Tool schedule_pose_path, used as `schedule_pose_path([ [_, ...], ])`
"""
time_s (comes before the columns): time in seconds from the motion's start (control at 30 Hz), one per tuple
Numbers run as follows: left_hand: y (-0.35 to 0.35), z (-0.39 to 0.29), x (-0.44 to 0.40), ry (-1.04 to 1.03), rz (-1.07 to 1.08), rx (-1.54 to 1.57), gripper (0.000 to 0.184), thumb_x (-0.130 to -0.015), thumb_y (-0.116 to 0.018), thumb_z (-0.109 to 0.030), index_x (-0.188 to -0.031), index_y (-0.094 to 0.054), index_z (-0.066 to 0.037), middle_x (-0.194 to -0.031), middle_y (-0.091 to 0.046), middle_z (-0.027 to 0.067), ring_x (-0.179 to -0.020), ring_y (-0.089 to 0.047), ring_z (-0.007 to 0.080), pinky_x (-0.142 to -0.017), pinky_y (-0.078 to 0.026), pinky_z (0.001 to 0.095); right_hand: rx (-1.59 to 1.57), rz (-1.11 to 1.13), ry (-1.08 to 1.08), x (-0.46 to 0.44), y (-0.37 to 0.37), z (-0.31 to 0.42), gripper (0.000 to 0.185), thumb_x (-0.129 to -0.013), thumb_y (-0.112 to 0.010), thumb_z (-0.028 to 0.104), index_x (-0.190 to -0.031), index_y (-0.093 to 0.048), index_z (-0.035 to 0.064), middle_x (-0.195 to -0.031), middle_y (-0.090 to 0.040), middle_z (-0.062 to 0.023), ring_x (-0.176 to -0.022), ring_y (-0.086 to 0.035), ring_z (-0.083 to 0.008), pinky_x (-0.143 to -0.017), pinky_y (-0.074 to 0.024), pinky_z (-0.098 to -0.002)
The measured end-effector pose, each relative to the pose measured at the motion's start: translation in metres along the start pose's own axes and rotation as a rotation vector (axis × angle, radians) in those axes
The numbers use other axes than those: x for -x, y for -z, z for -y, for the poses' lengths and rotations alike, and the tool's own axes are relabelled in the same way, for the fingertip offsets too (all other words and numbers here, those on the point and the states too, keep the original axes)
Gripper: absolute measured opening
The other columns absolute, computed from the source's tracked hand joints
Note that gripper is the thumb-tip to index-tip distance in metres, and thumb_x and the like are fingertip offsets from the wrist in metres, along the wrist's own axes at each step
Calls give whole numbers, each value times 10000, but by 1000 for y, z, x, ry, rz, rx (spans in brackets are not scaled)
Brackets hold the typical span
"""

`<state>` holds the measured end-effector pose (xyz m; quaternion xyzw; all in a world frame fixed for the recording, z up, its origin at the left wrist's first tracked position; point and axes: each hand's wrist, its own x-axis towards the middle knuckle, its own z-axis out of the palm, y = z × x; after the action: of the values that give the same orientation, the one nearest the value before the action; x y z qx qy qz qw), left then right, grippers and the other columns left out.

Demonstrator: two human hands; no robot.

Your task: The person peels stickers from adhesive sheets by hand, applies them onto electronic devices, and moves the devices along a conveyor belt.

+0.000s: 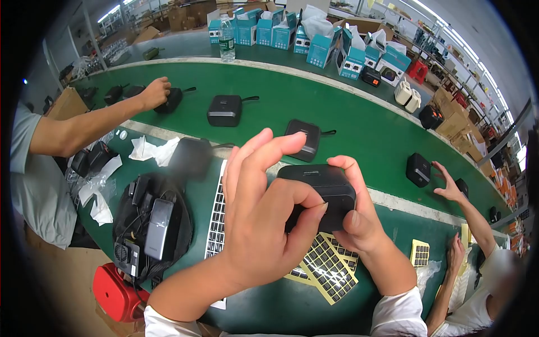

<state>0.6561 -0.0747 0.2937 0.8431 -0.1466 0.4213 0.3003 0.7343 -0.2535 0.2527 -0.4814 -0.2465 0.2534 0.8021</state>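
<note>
A small black box-shaped device [323, 177] is held up in front of me, its top face tilted toward the camera. My right hand [368, 224] grips it from the right, with the thumb low on the near side and fingers round the far edge. Against its near left side, my left hand [255, 219] pinches thumb and index fingertip together; the other fingers are raised. Whatever sits in that pinch is too small or hidden to make out. Below my hands lie yellow-edged sheets of black stickers [331, 272]. A long white sheet of black labels [215, 230] runs beside my left forearm.
Similar black devices [224, 110] with straps stand along the green belt [264, 84]. A co-worker's hand [156, 94] touches one at left; another person's hand [449, 185] is at right. A black bag [182, 224] holds electronics. Blue boxes [323, 49] and a bottle [227, 39] stand behind.
</note>
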Motion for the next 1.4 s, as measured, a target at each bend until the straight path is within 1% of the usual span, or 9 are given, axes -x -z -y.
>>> schedule_pose_path([
  [0.17,-26,12,10,134,-3,631,791,-780,-861,-48,-1368,-334,0,-1466,-484,258,-1307,-559,358,-1036,-478,423,16,25,35,-1,-2,5,1027,-653,-966,303,-1454,-351,113,-1412,-467,-130,-1347,-468,-277,-1146,-361,-414],
  [0.27,-27,21,18,597,54,810,472,-988,-676,-123,-1335,-385,14,-1378,-590,212,-1061,-676,209,-939,-507,323,113,129,98,-17,42,1,1013,-612,-968,227,-1424,-371,124,-1394,-490,-119,-1328,-491,-268,-1140,-377,-414],
  [0.33,-32,46,10,505,-252,641,141,-1048,-567,-131,-1149,-568,-32,-1002,-725,92,-903,-671,207,-809,-512,341,286,52,158,-25,85,9,970,-599,-967,182,-1383,-396,143,-1350,-514,-110,-1308,-514,-263,-1106,-454,-427],
  [0.4,-17,55,17,338,114,93,136,-1008,-617,-136,-1118,-599,-58,-1000,-682,100,-914,-644,263,-839,-504,393,525,-165,212,-30,143,12,926,-600,-945,151,-1354,-408,118,-1289,-501,-64,-1215,-553,-207,-1090,-447,-359],
  [0.5,-29,51,57,145,618,44,260,-939,-714,-206,-1140,-617,-73,-1038,-634,100,-1010,-597,306,-898,-477,430,610,-356,142,-23,224,10,862,-627,-861,-47,-1347,-421,128,-1263,-489,-60,-1199,-545,-206,-1084,-447,-348],
  [0.67,-44,41,90,309,694,30,355,-824,-832,-314,-1085,-691,-119,-1058,-584,73,-1089,-550,276,-931,-444,424,890,-359,35,-5,263,33,790,-629,-881,-2,-1305,-493,121,-1282,-530,-85,-1221,-552,-266,-1114,-433,-393],
  [0.77,-51,42,95,377,749,-19,294,-831,-825,-297,-1035,-703,-124,-1063,-582,66,-1081,-553,266,-917,-438,424,2060,-575,280,3,212,47,561,-674,-904,154,-1143,-615,54,-1275,-607,-215,-1242,-576,-376,-1080,-470,-455],
  [1.07,-58,45,109,464,587,-36,210,-853,-812,-267,-974,-697,-140,-1073,-581,51,-1074,-550,263,-900,-411,418,1498,29,-424,11,16,-39,474,-816,-847,318,-1157,-646,57,-921,-715,-104,-824,-697,-308,-740,-542,-439],
  [1.4,-63,46,107,489,567,3,246,-847,-823,-319,-974,-704,-146,-1111,-574,50,-1096,-534,255,-916,-403,407,1445,78,-278,23,31,-45,310,-824,-863,276,-958,-701,47,-942,-607,-105,-982,-608,-284,-823,-494,-415],
])
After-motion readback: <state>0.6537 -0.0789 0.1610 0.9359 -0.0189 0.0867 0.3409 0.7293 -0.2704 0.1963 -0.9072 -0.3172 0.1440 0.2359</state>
